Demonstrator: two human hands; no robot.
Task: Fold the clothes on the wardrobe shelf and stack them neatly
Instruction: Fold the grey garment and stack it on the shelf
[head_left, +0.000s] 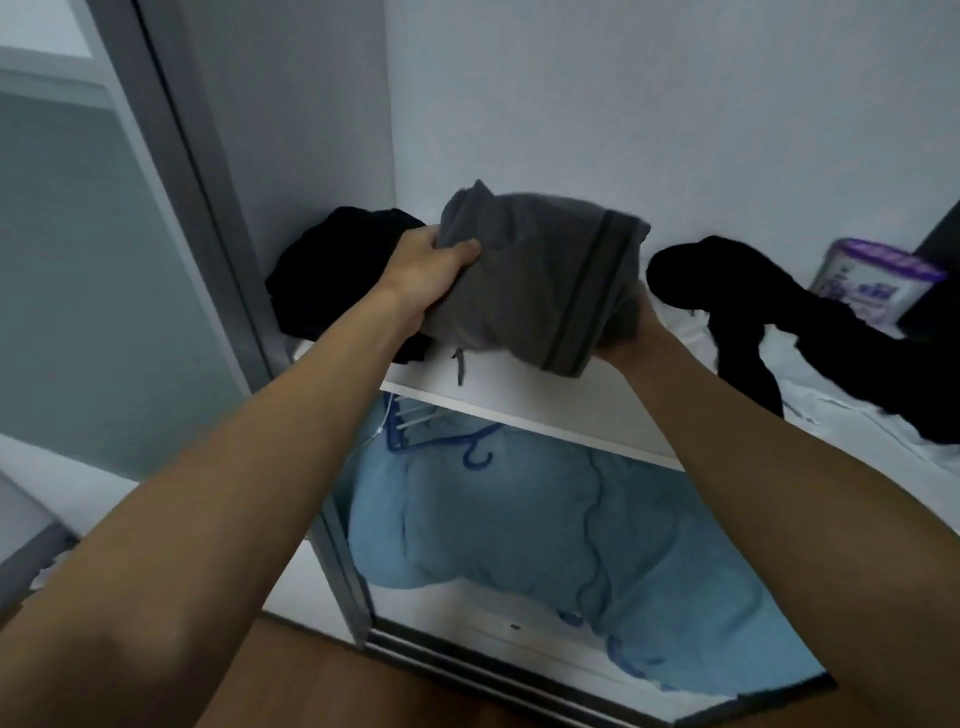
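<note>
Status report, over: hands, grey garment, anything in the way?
Left hand and right hand grip grey garment, folded, over shelf. Black pile left, black garment right, both unfolded. Neither in the way.

- A white shelf (524, 413) ran across the middle of the frame.
- A crumpled black garment (332, 270) lay at its left end, against the wall.
- A second black garment (753, 322) sprawled at centre right over a white cloth (831, 410).
- A purple-and-white tin (872, 280) stood at far right.

purple tin (868, 280), label print too blurred
</note>
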